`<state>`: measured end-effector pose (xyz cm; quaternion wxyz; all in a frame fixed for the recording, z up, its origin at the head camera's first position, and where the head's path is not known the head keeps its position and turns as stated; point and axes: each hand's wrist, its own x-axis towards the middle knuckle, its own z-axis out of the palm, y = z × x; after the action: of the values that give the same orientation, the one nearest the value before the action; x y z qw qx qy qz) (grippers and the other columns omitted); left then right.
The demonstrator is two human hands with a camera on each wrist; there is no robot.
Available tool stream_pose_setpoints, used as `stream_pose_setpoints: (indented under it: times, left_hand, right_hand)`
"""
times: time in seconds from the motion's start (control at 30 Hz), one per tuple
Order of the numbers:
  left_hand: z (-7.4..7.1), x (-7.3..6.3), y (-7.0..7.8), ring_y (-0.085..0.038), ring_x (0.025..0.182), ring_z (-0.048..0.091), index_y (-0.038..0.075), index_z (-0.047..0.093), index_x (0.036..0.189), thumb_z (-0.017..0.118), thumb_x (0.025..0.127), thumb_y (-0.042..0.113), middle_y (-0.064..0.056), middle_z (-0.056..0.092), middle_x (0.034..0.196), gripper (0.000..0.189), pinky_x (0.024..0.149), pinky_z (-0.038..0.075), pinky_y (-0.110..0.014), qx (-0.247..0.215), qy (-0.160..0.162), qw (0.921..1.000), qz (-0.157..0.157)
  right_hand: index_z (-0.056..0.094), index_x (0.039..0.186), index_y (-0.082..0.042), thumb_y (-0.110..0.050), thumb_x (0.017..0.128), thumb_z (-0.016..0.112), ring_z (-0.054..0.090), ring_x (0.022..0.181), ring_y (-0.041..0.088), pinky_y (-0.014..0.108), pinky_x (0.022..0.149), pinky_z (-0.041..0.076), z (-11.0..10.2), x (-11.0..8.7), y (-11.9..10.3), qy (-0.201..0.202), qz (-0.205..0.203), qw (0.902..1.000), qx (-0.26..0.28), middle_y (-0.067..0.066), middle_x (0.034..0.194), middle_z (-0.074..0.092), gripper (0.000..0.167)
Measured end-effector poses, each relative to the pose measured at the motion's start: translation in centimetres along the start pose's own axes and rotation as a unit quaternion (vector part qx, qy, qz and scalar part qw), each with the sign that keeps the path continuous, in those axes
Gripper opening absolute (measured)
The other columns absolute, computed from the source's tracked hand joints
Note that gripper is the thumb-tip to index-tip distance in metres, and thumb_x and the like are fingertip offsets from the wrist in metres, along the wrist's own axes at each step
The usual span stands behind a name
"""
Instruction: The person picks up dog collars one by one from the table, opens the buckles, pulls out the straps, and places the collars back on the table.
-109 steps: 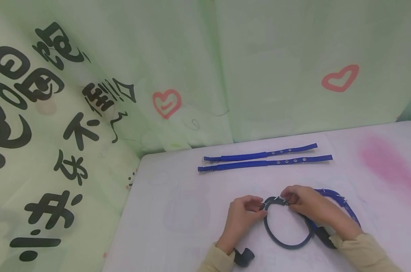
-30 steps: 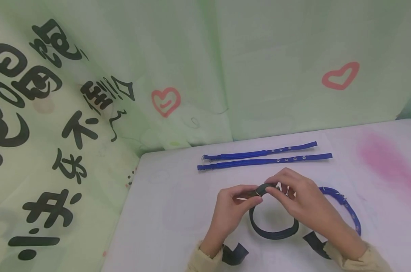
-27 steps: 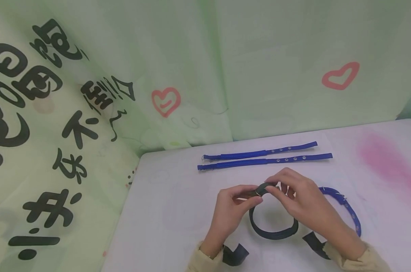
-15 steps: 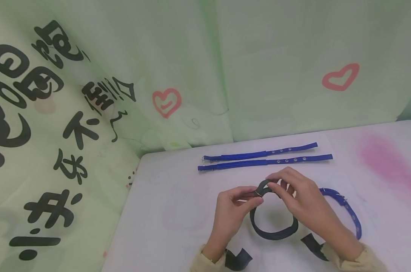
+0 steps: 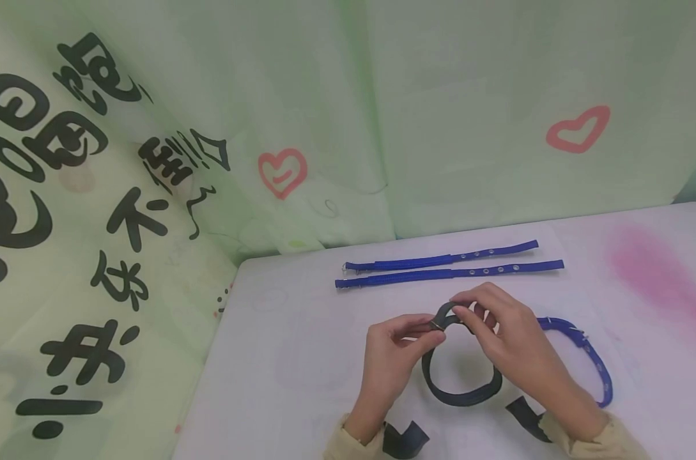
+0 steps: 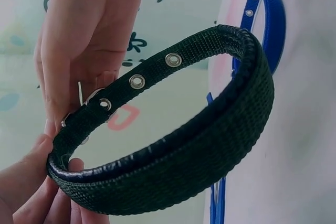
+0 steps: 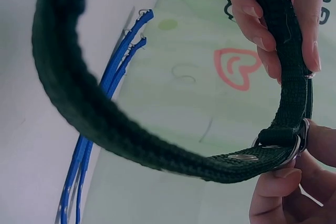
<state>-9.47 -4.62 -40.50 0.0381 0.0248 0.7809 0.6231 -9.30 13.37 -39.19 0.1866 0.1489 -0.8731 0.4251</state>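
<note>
A dark green webbing collar (image 5: 463, 399) with metal eyelets forms a ring between both hands, over the table. At its buckle (image 7: 294, 142), the left hand (image 5: 390, 358) pinches the band between thumb and fingers. The right hand (image 5: 514, 345) pinches the strap beside it, where a small loop of strap (image 5: 447, 311) arches up from the buckle. In the left wrist view the eyelets (image 6: 137, 81) run along the strap away from the buckle. The right hand and forearm partly hide a blue collar (image 5: 597, 364) bent into a curve on the table.
Two blue collars, the rear one (image 5: 413, 262) and the front one (image 5: 405, 278), lie stretched out side by side towards the back of the white table (image 5: 250, 358). Behind it hangs a pale green curtain (image 5: 468, 128) with drawn hearts and writing. Black straps (image 5: 405, 441) stick out at both sleeves.
Since the earliest frame, the hands have come closer together and the dark collar has moved left and turned. Over the last second, the strap loop at the buckle has risen higher between the fingers.
</note>
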Motion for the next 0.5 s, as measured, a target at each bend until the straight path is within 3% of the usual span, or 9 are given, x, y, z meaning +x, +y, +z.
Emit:
stream_pose_setpoints:
  times: [0.5]
  left_hand:
    - [0.33,-0.23,-0.01,-0.005,0.082,0.07,0.014,0.078,0.101,0.083,0.081,0.021,0.001,0.077,0.09,0.022,0.074,0.058,-0.019,-0.012,0.012,0.9998,-0.008]
  right_hand:
    - [0.074,0.1,-0.013,-0.005,0.087,0.075,0.047,0.064,0.001,0.019,0.05,0.042,0.19,-0.03,-0.09,0.014,0.005,0.9997,-0.018,-0.009,0.081,0.061,0.016]
